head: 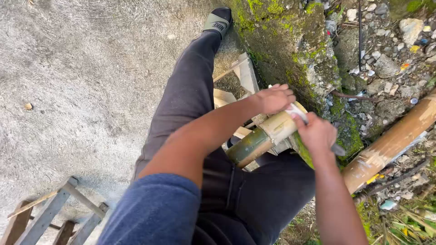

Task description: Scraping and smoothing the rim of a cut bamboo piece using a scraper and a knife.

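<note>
A short bamboo section [261, 138], green at the near end and pale where it is stripped, lies across my lap. My left hand [274, 98] presses on its far end, fingers curled over the top. My right hand [316, 134] is closed round a knife [297, 112]; the pale blade lies against the stripped part of the bamboo, between my two hands. The dark handle end [338, 149] sticks out behind my right fist. I sit with my left leg [190, 86] stretched out in dark trousers.
A mossy concrete edge [290, 41] runs beside my leg, with rubble and litter [386, 54] beyond. A long brown bamboo pole [390, 143] lies at the right. Pale bamboo offcuts [245, 75] lie under my hands. A wooden frame [54, 213] stands at lower left on the concrete floor [81, 81].
</note>
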